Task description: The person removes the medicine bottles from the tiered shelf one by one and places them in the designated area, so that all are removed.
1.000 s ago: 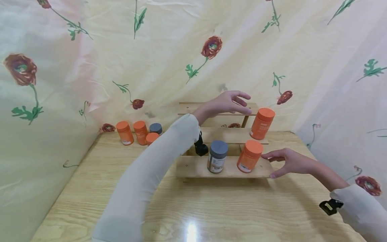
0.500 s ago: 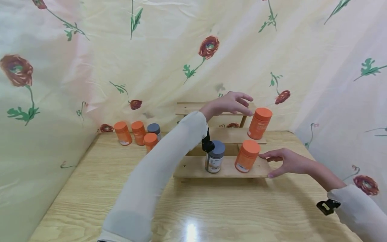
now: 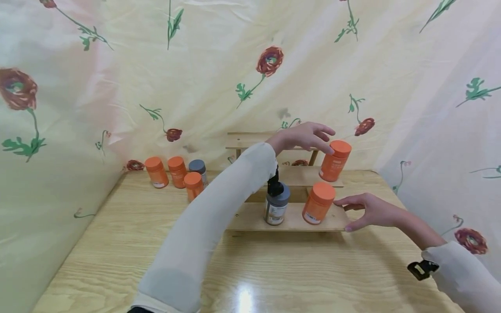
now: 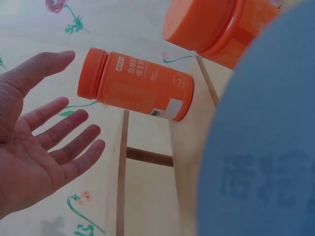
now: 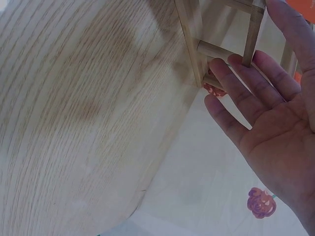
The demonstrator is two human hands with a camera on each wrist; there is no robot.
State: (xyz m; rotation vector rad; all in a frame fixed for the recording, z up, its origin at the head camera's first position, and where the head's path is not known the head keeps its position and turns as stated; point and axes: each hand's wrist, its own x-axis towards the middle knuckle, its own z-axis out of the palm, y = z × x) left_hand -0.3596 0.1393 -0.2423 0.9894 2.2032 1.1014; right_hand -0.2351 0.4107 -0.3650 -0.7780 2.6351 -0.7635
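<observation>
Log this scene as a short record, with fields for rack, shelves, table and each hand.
Rack: wooden rack, three tiers
Middle shelf: one orange jar, standing at the right
Lowest shelf: gray-lidded jar and second orange jar, the gray-lidded one to the left
Table, back left: three more orange jars and another gray-lidded jar
Left hand: beside the middle-shelf jar's lid, apart from it
Right hand: at the lowest shelf's right end; grip unclear
Backdrop: floral sheet
</observation>
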